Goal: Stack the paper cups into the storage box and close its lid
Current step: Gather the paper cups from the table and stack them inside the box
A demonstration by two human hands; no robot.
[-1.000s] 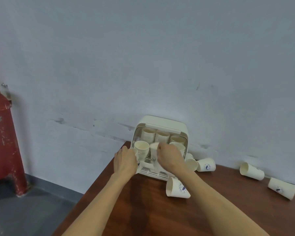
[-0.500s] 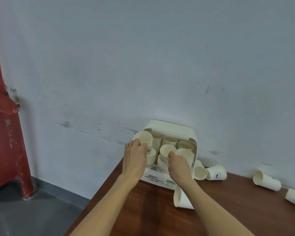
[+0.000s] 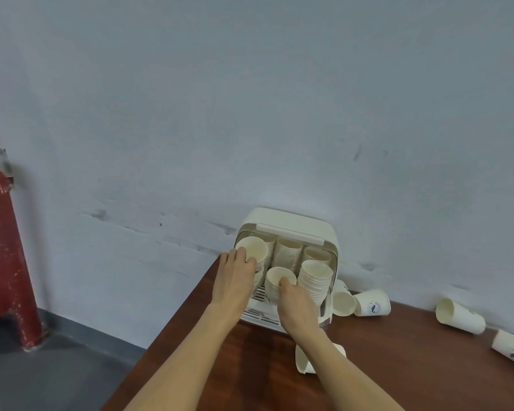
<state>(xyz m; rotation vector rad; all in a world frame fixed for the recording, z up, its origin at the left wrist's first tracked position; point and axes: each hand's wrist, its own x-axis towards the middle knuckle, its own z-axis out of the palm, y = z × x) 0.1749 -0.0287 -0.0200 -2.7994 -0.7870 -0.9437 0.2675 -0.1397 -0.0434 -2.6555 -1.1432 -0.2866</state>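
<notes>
A cream storage box stands against the wall with its lid swung up, holding several stacks of paper cups. My left hand grips the front-left cup stack at its rim. My right hand grips the middle front stack. A taller stack stands at the front right, and more stacks fill the back row. Loose cups lie on the table: two beside the box, one under my right forearm, two far right.
The brown wooden table ends at its left edge just beside the box, with grey floor below. A red pipe stands at far left. The blue-grey wall is directly behind the box.
Both hands have stayed on the front stacks; the left hand's stack sits slightly higher and nearer the box's left wall. The camera view has shifted a little.
</notes>
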